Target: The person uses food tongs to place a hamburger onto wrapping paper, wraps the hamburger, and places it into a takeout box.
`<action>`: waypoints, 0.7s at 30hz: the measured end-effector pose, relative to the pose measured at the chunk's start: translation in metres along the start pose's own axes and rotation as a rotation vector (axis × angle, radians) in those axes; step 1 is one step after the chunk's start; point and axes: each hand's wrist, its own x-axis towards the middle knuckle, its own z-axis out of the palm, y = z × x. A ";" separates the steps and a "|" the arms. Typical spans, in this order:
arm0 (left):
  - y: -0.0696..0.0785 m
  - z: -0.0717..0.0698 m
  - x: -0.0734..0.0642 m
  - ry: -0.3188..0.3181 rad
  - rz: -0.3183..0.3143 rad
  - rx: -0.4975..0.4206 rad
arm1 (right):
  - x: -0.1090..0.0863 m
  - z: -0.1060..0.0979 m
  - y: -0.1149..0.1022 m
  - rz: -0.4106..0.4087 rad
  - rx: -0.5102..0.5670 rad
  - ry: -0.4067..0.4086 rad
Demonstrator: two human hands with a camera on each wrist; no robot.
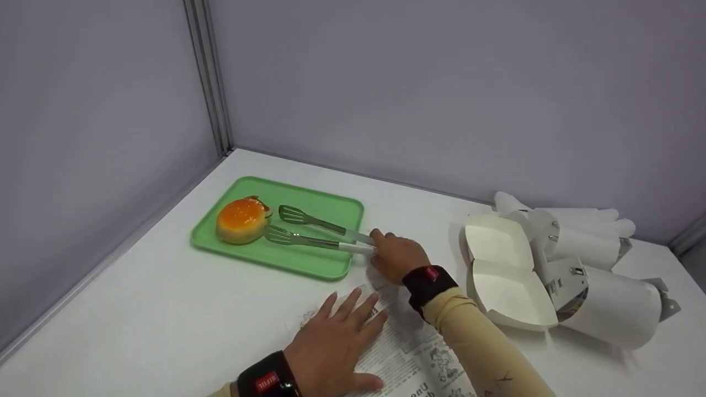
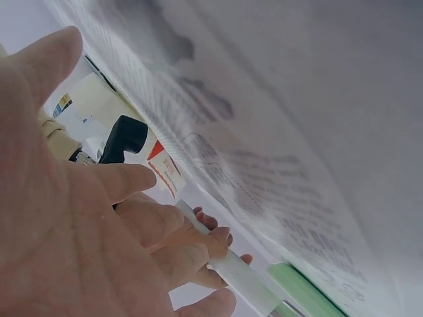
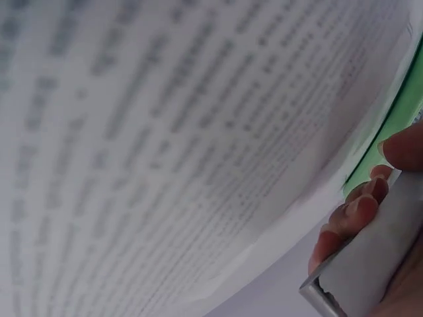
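My right hand (image 1: 398, 257) grips the pale handles of metal tongs (image 1: 317, 242) with slotted heads. The tongs' arms stand apart over a green tray (image 1: 309, 267). One handle (image 3: 377, 264) crosses the palm in the right wrist view, with fingers curled round it. On the tray's left side sits a burger (image 1: 241, 220) with a glossy orange-brown bun, close to the tong heads. My left hand (image 1: 333, 347) lies with spread, straight fingers on a sheet of printed paper (image 1: 405, 353); the same hand (image 2: 86, 218) shows its palm in the left wrist view.
Right of my right arm, an open white clamshell box (image 1: 510, 286) rests on the white table (image 1: 182, 309). Beside it lie white cylindrical holders (image 1: 618, 303) with metal clips. Grey walls (image 1: 441, 99) bound the table at the back and left.
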 end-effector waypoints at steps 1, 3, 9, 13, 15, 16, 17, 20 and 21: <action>0.000 0.000 0.000 -0.001 0.000 0.001 | -0.001 -0.001 0.000 -0.009 -0.007 0.013; 0.001 0.000 0.001 0.004 0.002 0.005 | -0.002 -0.002 0.000 -0.033 -0.030 0.044; 0.003 0.000 0.004 0.028 0.011 0.037 | -0.008 -0.009 0.001 -0.067 -0.077 0.116; 0.003 0.000 0.004 0.032 0.017 0.033 | -0.011 -0.013 0.000 -0.071 -0.074 0.132; 0.003 0.001 0.004 0.034 0.019 0.032 | -0.014 -0.015 0.000 -0.073 -0.069 0.135; 0.003 0.001 0.004 0.039 0.020 0.032 | -0.014 -0.016 0.000 -0.074 -0.066 0.138; 0.003 0.001 0.005 0.041 0.019 0.036 | -0.016 -0.017 -0.001 -0.075 -0.062 0.138; 0.003 0.002 0.005 0.041 0.019 0.039 | -0.018 -0.020 -0.004 -0.074 -0.043 0.132; 0.003 0.002 0.005 0.038 0.019 0.038 | -0.019 -0.021 -0.005 -0.072 -0.034 0.126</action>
